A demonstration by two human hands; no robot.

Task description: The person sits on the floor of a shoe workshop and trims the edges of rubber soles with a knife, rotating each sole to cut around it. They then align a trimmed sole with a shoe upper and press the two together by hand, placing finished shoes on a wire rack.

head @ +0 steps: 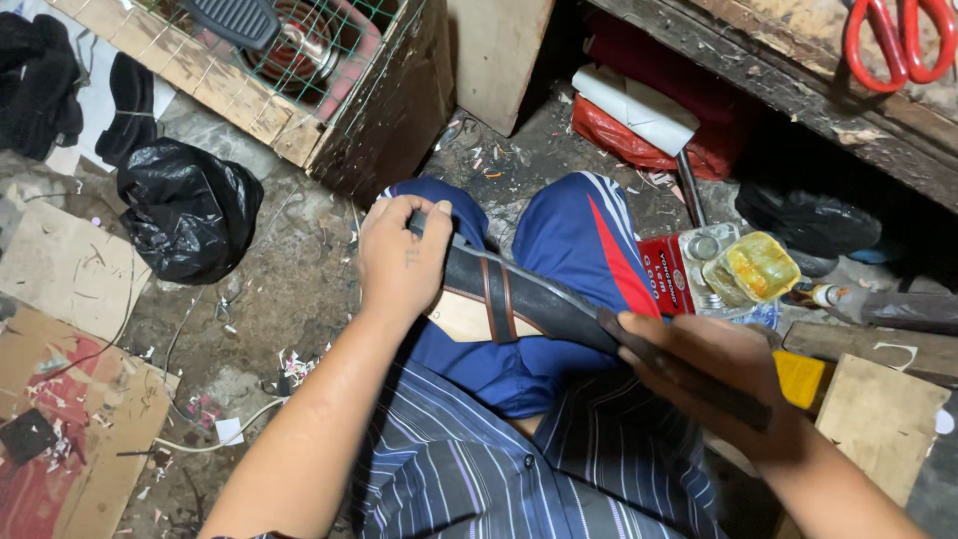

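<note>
Two hands gripped a black sandal (529, 299) across the lap: left hand (401, 262) clenched its toe end, right hand (711, 371) grasped a dark tool (689, 374) against its heel | red tin (671, 275), yellow-filled clear tub (760, 268) just right of knee | black bag (188, 208) left on floor | red scissors (898, 40) cut off on shelf | tool's tip unclear
</note>
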